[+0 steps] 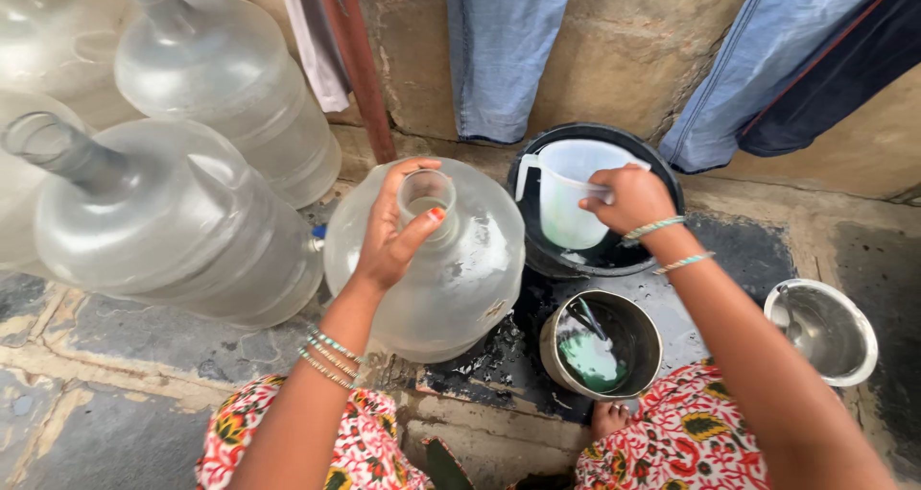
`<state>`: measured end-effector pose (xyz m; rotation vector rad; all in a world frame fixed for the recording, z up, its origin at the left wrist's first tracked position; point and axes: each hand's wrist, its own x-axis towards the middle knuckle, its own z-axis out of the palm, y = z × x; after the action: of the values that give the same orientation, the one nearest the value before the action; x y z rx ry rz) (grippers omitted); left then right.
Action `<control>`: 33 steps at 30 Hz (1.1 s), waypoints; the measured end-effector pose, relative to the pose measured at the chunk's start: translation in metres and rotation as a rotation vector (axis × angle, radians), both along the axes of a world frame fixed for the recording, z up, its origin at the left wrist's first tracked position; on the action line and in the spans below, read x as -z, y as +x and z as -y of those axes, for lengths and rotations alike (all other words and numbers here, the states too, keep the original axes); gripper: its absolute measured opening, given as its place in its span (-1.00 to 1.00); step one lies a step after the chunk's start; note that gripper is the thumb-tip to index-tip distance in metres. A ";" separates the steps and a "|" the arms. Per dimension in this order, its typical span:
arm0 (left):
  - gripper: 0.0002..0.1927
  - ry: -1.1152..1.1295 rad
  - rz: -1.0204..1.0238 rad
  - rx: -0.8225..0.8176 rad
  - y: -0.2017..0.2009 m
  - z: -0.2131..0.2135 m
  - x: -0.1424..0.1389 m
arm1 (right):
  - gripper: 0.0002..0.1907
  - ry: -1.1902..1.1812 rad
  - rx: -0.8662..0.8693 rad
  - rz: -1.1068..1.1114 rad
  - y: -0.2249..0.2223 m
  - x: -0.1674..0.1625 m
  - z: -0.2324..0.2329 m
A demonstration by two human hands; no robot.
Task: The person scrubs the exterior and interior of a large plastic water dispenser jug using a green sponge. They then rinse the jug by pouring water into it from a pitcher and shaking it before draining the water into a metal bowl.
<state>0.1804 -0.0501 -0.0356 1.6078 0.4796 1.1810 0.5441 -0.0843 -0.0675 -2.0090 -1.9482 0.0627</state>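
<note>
Nearest the camera are the person's knees in a red, yellow and green flowered cloth, with bare toes (608, 417) showing between them on the wet stone floor (115, 423). Just ahead of the toes stands a steel pot (601, 344) with a green cloth and a little water in its bottom, and off to the right, well apart from it, a shiny steel bowl (821, 330).

The left hand (395, 229) is closed around the neck of a large clear water jug (432, 260), thumb on one side of the open mouth and fingers wrapped over the other, holding the jug tilted toward the person. The right hand (633, 198) is clamped on the handle of a translucent plastic measuring jug (566, 192), which sits inside a black bucket (537, 250) just beyond the steel pot (whether it has scooped any water yet cannot be told).

Judging by this, the step in hand is dipping the measuring jug while the big jug's mouth is held ready. The next move calls for lifting it clear of the bucket rim and bringing its spout right over the narrow mouth, steadily, since the opening is small.

Further left lie more empty water jugs (173, 216), stacked on their sides. Behind everything, jeans (504, 48) hang against a rough wall (633, 39).
</note>
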 end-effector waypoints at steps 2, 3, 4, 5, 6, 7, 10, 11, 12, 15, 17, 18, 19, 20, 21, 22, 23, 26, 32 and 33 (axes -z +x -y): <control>-0.53 -0.049 0.018 0.008 0.003 -0.005 0.007 | -0.68 0.117 -0.092 0.003 0.000 -0.023 0.013; -0.56 -0.085 0.041 0.018 0.006 -0.009 0.010 | -0.71 0.235 -0.177 -0.008 0.002 -0.039 0.019; -0.57 -0.120 0.065 0.027 0.009 -0.015 0.014 | -0.71 0.278 -0.199 0.013 0.002 -0.054 0.025; -0.57 -0.105 0.083 0.019 0.013 -0.020 0.018 | -0.72 0.322 -0.223 0.035 0.002 -0.071 0.029; -0.55 -0.089 0.099 0.011 0.016 -0.025 0.021 | -0.72 0.282 -0.234 0.025 0.002 -0.091 0.032; -0.51 -0.080 0.111 0.004 0.018 -0.028 0.025 | -0.72 0.236 -0.243 0.011 0.001 -0.109 0.036; -0.42 -0.024 0.071 -0.056 0.024 -0.037 0.034 | -0.67 0.381 -0.406 0.096 -0.011 -0.158 0.043; -0.40 -0.031 0.068 -0.060 0.026 -0.040 0.035 | -0.68 0.327 -0.458 0.112 -0.017 -0.175 0.043; -0.39 -0.038 0.066 -0.062 0.027 -0.041 0.037 | -0.69 0.272 -0.508 0.129 -0.025 -0.190 0.042; -0.36 -0.136 0.098 -0.052 0.033 -0.042 0.039 | -0.69 0.152 -0.681 0.149 -0.053 -0.225 0.038; -0.34 -0.159 0.106 -0.056 0.036 -0.044 0.039 | -0.68 0.078 -0.746 0.190 -0.071 -0.243 0.036; -0.32 -0.138 0.098 -0.069 0.037 -0.044 0.038 | -0.67 0.037 -0.749 0.231 -0.080 -0.251 0.035; -0.31 -0.120 0.089 -0.082 0.038 -0.044 0.038 | -0.66 -0.006 -0.752 0.271 -0.088 -0.256 0.033; -0.31 -0.114 0.066 -0.121 0.038 -0.044 0.037 | -0.66 -0.015 -0.759 0.288 -0.096 -0.262 0.031; -0.31 -0.107 0.041 -0.159 0.039 -0.043 0.036 | -0.66 -0.021 -0.765 0.303 -0.103 -0.267 0.030; -0.31 -0.104 0.015 -0.196 0.039 -0.041 0.035 | -0.65 -0.032 -0.771 0.316 -0.110 -0.271 0.029; -0.30 -0.103 0.004 -0.189 0.039 -0.039 0.034 | -0.64 -0.062 -0.751 0.367 -0.117 -0.274 0.028; -0.28 -0.091 -0.016 -0.168 0.037 -0.034 0.028 | -0.61 -0.119 -0.710 0.482 -0.132 -0.280 0.026; -0.27 -0.096 -0.049 -0.172 0.035 -0.030 0.024 | -0.60 -0.133 -0.713 0.552 -0.146 -0.286 0.026; -0.26 -0.091 -0.032 -0.158 0.036 -0.030 0.026 | -0.59 -0.131 -0.717 0.555 -0.148 -0.286 0.026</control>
<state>0.2163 -0.0204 -0.0611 1.5349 0.6816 1.2338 0.3962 -0.1100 0.2188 -1.3724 -3.0016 -0.2235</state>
